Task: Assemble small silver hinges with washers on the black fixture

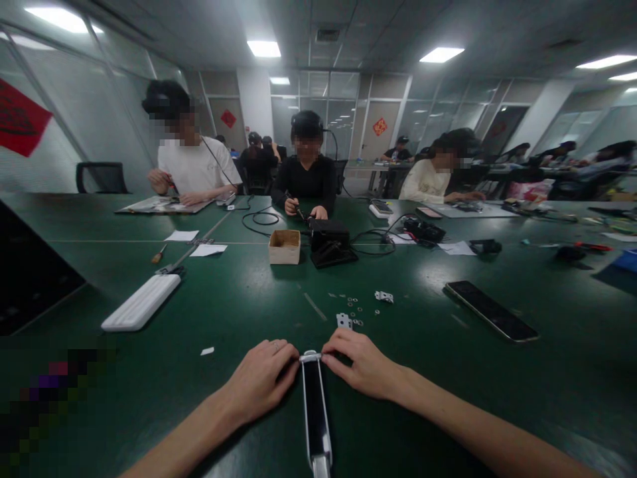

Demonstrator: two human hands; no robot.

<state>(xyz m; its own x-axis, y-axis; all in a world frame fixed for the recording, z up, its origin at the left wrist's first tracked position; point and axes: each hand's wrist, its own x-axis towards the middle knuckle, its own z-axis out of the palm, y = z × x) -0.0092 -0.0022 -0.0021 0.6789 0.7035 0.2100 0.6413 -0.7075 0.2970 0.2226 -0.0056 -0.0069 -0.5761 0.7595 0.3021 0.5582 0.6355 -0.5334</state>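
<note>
The long black bar (314, 411) lies on the desk (239, 299), long axis running straight away from the person — its silver far end pinched from either side by left hand (263, 380) and right hand (359, 364), both equally near, small brackets (344, 321) just beyond.

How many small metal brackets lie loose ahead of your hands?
2. Near bracket just beyond the right hand; far bracket back and right, by the washers. Hands may hide more.
</note>
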